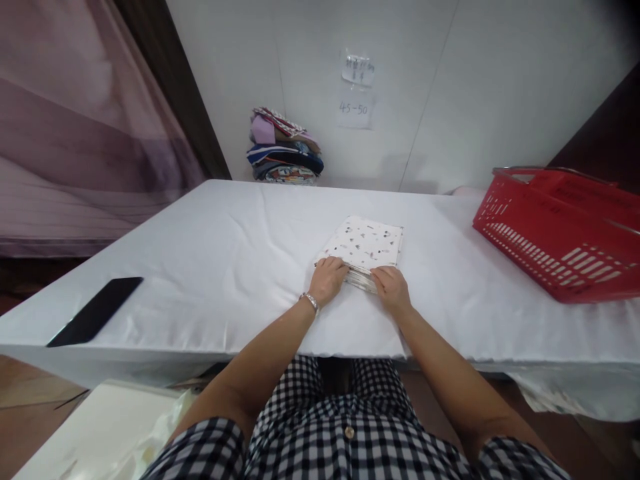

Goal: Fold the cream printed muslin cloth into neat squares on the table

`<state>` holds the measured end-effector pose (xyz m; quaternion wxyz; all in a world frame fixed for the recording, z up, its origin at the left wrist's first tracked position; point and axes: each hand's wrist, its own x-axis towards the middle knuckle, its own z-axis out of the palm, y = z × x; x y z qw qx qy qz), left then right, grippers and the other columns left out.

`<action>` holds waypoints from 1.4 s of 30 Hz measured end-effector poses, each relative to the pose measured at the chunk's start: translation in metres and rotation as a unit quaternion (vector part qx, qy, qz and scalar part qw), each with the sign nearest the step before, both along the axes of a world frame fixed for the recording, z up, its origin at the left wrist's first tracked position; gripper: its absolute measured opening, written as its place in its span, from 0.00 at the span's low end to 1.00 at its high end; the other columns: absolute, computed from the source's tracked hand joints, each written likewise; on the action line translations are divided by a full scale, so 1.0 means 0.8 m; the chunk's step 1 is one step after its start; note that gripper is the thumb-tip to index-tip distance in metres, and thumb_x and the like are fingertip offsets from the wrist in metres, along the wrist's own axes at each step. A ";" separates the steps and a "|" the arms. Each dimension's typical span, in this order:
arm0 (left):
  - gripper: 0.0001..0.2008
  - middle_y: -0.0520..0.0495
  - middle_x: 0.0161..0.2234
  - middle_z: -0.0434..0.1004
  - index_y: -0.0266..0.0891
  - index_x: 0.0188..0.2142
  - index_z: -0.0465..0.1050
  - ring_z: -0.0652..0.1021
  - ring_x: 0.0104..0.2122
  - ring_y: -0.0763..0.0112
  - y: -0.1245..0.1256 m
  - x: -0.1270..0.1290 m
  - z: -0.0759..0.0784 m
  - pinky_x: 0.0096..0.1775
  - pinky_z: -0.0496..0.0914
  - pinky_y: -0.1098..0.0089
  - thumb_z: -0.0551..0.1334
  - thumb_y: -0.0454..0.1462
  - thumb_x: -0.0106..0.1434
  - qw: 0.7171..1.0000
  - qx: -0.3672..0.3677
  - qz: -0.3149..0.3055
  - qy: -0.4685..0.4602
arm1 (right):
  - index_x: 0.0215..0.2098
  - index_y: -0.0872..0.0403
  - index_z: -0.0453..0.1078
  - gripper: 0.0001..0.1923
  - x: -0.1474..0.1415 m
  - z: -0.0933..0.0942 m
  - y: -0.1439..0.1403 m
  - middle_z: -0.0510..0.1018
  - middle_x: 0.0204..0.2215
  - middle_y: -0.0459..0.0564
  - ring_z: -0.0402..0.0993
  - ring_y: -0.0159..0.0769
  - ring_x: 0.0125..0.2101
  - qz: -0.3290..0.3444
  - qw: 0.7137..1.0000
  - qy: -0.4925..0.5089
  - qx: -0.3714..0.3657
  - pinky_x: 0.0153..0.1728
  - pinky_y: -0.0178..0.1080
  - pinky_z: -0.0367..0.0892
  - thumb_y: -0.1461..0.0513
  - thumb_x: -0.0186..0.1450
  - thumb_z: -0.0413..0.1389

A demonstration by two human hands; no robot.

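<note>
Both hands are pressed onto the near edge of a folded cloth (pixel 364 248), white with small dark specks, laid mid-worktop (pixel 210 260) on the white cover. The left hand (pixel 327 280), bracelet at the wrist, is curled over the near left corner; the right hand (pixel 393 288) is clamped on the near right edge, fingers bent over the layers. A red basket (pixel 555 233) is parked far right, a black phone (pixel 95 311) near the left edge, and a pile of clothes (pixel 284 148) against the wall.
</note>
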<state>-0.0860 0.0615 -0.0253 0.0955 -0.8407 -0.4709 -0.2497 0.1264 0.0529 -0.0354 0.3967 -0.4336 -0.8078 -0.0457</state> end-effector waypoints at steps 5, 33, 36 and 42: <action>0.12 0.45 0.37 0.73 0.43 0.37 0.75 0.69 0.40 0.62 -0.006 -0.003 0.003 0.40 0.62 0.60 0.53 0.30 0.65 1.000 -0.014 -0.008 -0.011 | 0.41 0.52 0.73 0.13 0.002 -0.004 0.000 0.76 0.36 0.52 0.69 0.40 0.39 0.020 0.999 -0.030 -0.022 0.40 0.42 0.64 0.61 0.69 0.47; 0.09 0.45 0.38 0.72 0.41 0.38 0.73 0.68 0.42 0.62 -0.005 0.005 0.003 0.42 0.62 0.61 0.53 0.33 0.66 1.000 0.003 -0.002 -0.018 | 0.49 0.52 0.69 0.17 -0.002 -0.003 -0.006 0.77 0.41 0.52 0.72 0.40 0.41 0.030 1.000 0.001 -0.001 0.43 0.45 0.69 0.67 0.65 0.46; 0.09 0.46 0.37 0.72 0.42 0.40 0.72 0.68 0.42 0.62 -0.004 0.013 0.003 0.42 0.61 0.61 0.53 0.34 0.67 1.000 0.010 -0.019 0.017 | 0.49 0.51 0.69 0.18 -0.002 -0.003 -0.005 0.78 0.41 0.52 0.72 0.41 0.41 0.038 0.999 0.019 -0.009 0.43 0.46 0.69 0.67 0.65 0.46; 0.08 0.46 0.36 0.71 0.41 0.37 0.72 0.68 0.40 0.63 -0.003 0.041 0.004 0.42 0.60 0.61 0.54 0.34 0.67 0.997 0.022 -0.047 0.052 | 0.49 0.51 0.69 0.16 0.000 -0.004 -0.005 0.78 0.41 0.52 0.73 0.40 0.41 0.053 0.998 0.042 -0.020 0.43 0.46 0.70 0.65 0.66 0.46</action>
